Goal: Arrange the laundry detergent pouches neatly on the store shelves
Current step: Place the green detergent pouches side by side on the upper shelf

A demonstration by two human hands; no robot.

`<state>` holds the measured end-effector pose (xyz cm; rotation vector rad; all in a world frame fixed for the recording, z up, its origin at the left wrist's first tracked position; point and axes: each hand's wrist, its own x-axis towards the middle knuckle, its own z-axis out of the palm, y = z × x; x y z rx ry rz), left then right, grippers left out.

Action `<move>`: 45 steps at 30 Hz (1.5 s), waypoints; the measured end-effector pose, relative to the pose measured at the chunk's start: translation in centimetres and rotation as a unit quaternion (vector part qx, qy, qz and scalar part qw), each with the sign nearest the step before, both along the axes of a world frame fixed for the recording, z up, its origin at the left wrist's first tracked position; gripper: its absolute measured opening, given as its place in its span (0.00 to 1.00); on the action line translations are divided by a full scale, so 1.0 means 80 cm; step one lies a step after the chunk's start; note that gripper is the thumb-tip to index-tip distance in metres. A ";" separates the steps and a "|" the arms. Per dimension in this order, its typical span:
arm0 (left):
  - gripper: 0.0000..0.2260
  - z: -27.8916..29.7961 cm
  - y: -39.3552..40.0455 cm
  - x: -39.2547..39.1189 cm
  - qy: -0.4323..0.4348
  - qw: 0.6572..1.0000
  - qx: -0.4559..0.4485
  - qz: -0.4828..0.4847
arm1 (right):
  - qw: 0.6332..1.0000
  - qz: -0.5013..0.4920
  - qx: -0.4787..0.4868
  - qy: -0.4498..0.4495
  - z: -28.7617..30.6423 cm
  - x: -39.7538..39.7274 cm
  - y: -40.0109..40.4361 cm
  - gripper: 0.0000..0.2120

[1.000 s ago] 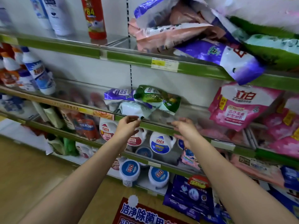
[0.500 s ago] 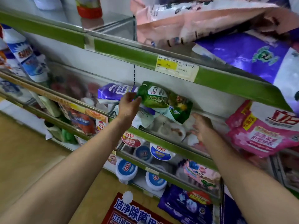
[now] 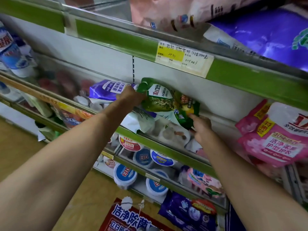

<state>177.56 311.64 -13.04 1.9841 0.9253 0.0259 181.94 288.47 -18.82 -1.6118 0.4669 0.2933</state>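
A green detergent pouch (image 3: 168,101) lies on its side atop a small pile on the middle shelf (image 3: 166,150). My left hand (image 3: 130,97) grips its capped left end. At its lower right corner my right hand (image 3: 200,129) touches it with the fingertips. Behind my left hand lies a purple pouch (image 3: 106,89), and a white-and-green pouch (image 3: 138,121) sits under the green one, hanging over the shelf's front rail.
Pink pouches (image 3: 273,139) fill the shelf to the right. Above, a pink bag (image 3: 175,12) and a purple bag (image 3: 270,37) overhang the upper shelf, which carries a yellow price tag (image 3: 183,58). Round tubs (image 3: 143,157) sit below, bottles (image 3: 15,52) at left.
Both hands reached from the shelf's front rail up to the green pouch; my left hand took hold of its left end and my right hand came to its right corner. The view moved closer.
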 end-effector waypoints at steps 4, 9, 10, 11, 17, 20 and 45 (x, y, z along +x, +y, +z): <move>0.18 0.004 0.006 -0.010 -0.058 0.997 -0.051 -0.001 | 0.999 -0.023 -0.023 0.001 0.013 -0.027 -0.003 0.14; 0.09 0.022 0.029 -0.025 -0.087 0.994 -0.057 -0.041 | 0.991 0.093 -0.079 0.047 0.027 -0.082 -0.015 0.10; 0.08 0.026 0.036 -0.026 -0.084 0.994 -0.048 -0.053 | 0.983 0.145 -0.098 0.060 0.031 -0.088 -0.019 0.12; 0.08 0.029 0.041 -0.026 -0.081 0.994 -0.030 -0.072 | 0.970 0.195 -0.125 0.070 0.038 -0.090 -0.022 0.15; 0.13 0.018 0.031 -0.028 -0.081 0.993 -0.031 -0.075 | 0.933 0.216 -0.288 -0.015 0.044 -0.012 -0.034 0.50; 0.14 0.011 0.026 -0.031 -0.097 0.989 -0.102 -0.042 | 0.949 0.278 -0.143 0.030 0.035 0.008 -0.022 0.49; 0.24 0.027 0.009 -0.004 -0.241 0.923 -0.291 -0.077 | 0.923 0.360 0.095 0.094 0.023 -0.069 -0.045 0.28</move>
